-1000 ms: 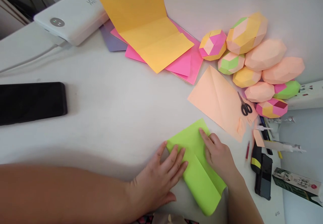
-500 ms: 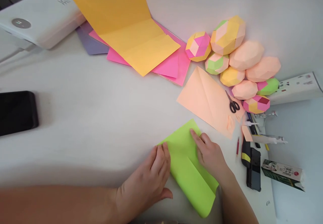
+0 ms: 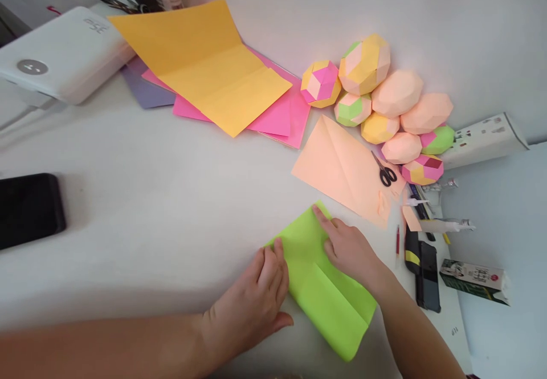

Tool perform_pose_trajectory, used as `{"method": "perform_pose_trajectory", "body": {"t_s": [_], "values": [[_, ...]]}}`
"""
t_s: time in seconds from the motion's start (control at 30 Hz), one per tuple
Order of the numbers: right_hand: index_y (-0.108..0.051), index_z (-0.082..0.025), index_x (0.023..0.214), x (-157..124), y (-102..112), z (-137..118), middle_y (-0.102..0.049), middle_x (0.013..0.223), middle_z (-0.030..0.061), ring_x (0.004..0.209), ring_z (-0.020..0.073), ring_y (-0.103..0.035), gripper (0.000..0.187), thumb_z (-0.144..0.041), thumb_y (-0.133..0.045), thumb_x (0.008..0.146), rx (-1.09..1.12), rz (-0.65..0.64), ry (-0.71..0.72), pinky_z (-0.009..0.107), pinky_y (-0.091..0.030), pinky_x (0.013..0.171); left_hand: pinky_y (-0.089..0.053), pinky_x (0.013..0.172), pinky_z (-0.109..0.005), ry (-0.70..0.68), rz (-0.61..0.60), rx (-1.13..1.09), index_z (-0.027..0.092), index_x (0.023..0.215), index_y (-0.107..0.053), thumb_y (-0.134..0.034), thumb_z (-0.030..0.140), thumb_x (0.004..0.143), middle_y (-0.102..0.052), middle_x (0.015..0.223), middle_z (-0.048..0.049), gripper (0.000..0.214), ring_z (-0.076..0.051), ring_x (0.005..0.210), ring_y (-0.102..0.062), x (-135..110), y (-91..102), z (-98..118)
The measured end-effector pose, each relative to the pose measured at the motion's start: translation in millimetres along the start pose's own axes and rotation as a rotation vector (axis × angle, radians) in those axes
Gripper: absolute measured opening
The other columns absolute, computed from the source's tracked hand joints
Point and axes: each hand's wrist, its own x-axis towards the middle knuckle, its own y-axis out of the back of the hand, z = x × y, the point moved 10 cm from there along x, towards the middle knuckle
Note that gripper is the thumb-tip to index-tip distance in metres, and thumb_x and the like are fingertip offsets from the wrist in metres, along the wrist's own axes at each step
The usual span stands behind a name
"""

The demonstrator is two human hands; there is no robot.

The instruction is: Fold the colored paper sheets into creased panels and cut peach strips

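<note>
A sheet of bright green paper lies on the white table, part of it folded over, with a raised flap along its middle. My left hand has its fingers pressed together on the paper's left corner, the thumb sticking out to the side below. Across the paper, my right hand rests with its index finger stretched out, the tip pressing close to the top corner. Its other fingers are partly bent. Beyond the green paper lies a creased peach sheet with small black-handled scissors on it.
Several faceted paper shapes cluster at the back right. Yellow paper covers pink sheets. A white power bank and a black phone sit on the left. At right are another phone and a carton.
My right index fingertip has slid up along the green paper, closer to its top corner. The left hand stays on its corner. The camera view has shifted slightly.
</note>
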Motion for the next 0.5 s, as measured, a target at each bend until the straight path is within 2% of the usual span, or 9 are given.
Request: {"method": "perform_pose_trajectory", "body": {"t_s": [0.17, 0.5], "values": [[-0.013, -0.021, 0.150, 0.0, 2.0, -1.5, -0.055, 0.085, 0.0053, 0.063, 0.0158, -0.049, 0.068, -0.013, -0.033, 0.086, 0.002, -0.005, 0.011, 0.027, -0.037, 0.061, -0.037, 0.095, -0.044, -0.004, 0.003, 0.017, 0.003, 0.121, -0.059, -0.043, 0.076, 0.076, -0.057, 0.124, -0.0253, 0.087, -0.033, 0.108, -0.055, 0.0, -1.5, 1.3], [-0.013, -0.020, 0.150, -0.6, -4.7, -1.9, -0.055, 0.090, 0.0074, 0.062, 0.0163, -0.049, 0.067, -0.012, -0.034, 0.086, -0.077, 0.019, -0.013, 0.028, -0.037, 0.058, -0.038, 0.095, -0.043, 0.023, 0.038, 0.008, 0.004, 0.118, -0.062, -0.047, 0.077, 0.072, -0.059, 0.122, -0.0241, 0.088, -0.033, 0.107, -0.055, 1.3, 1.8, -1.7]]}}
